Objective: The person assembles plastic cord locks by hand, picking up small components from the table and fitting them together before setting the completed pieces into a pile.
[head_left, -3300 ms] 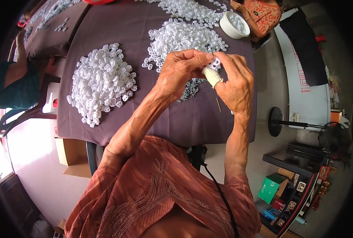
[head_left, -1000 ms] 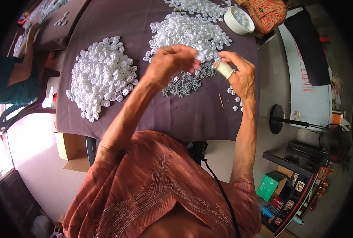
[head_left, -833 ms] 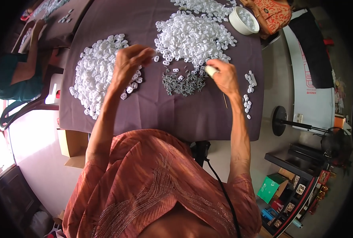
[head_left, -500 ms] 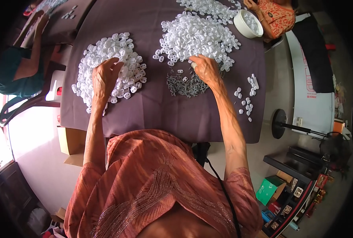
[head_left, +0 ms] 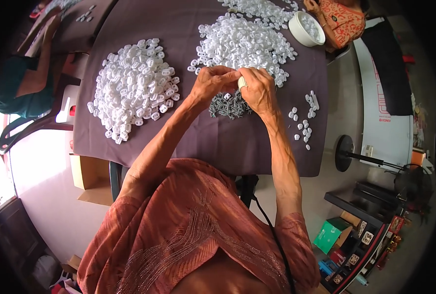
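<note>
My left hand [head_left: 211,84] and my right hand [head_left: 258,89] meet fingertip to fingertip at the front of a large heap of small white plastic pieces [head_left: 242,41]. Both are pinched closed; whatever they hold is hidden between the fingers. A ring sits on one of my right fingers. Just below the hands lies a pile of small grey screw-like pins [head_left: 228,108], partly covered by my right hand. Off to the left is another heap of white oval pieces [head_left: 132,88] with slots in them, and neither hand touches it.
A few loose white pieces [head_left: 304,125] lie near the table's right edge. A white bowl [head_left: 295,32] of white pieces stands at the far right beside a person in an orange patterned top [head_left: 343,22]. Another person in dark green [head_left: 19,93] sits at a second table, left.
My left hand has moved right, from over the left heap to my right hand. The right hand has stayed almost in place, and the fingers of both now meet.
</note>
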The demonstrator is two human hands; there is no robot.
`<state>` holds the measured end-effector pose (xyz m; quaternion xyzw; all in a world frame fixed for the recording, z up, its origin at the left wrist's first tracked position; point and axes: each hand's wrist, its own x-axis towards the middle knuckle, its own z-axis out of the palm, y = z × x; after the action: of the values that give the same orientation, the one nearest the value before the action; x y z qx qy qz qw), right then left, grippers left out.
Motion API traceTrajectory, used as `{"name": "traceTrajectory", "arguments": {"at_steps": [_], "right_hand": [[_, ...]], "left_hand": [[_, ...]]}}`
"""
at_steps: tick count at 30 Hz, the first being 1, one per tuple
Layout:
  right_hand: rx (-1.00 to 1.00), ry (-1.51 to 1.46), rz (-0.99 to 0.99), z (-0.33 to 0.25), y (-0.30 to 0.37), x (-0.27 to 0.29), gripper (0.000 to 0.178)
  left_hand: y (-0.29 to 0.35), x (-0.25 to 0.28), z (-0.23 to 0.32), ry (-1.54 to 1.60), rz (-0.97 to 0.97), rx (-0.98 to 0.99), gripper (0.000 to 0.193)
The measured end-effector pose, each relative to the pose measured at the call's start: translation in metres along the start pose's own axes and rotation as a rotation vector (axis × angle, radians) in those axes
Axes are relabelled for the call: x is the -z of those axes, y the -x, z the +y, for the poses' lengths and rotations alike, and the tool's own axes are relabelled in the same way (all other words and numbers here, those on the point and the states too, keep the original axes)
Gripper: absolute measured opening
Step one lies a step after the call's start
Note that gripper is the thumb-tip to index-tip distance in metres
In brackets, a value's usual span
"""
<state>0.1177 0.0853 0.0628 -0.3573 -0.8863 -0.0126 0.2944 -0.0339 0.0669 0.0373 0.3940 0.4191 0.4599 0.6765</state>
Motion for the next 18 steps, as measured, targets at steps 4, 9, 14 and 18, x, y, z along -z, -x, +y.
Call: {"name": "traceTrajectory", "arguments": {"at_steps": [4, 9, 14, 18], "right_hand": [[-0.404, -0.596, -0.022, 0.004, 0.007, 0.003, 0.014], [-0.280, -0.248, -0.176, 0.027, 0.021, -0.020, 0.009], [-0.114, -0.044, -0.264, 0.033, 0.023, -0.041, 0.005], [-0.090, -0.010, -0.324, 0.035, 0.023, -0.042, 0.004]], "left_hand": [[-0.004, 0.000, -0.006, 0.161, 0.061, 0.037, 0.024], [-0.003, 0.007, -0.011, 0.088, 0.088, 0.039, 0.020], [0.003, 0.013, -0.005, 0.143, 0.072, 0.026, 0.021], [0.005, 0.013, -0.004, 0.096, 0.074, 0.006, 0.022]]}}
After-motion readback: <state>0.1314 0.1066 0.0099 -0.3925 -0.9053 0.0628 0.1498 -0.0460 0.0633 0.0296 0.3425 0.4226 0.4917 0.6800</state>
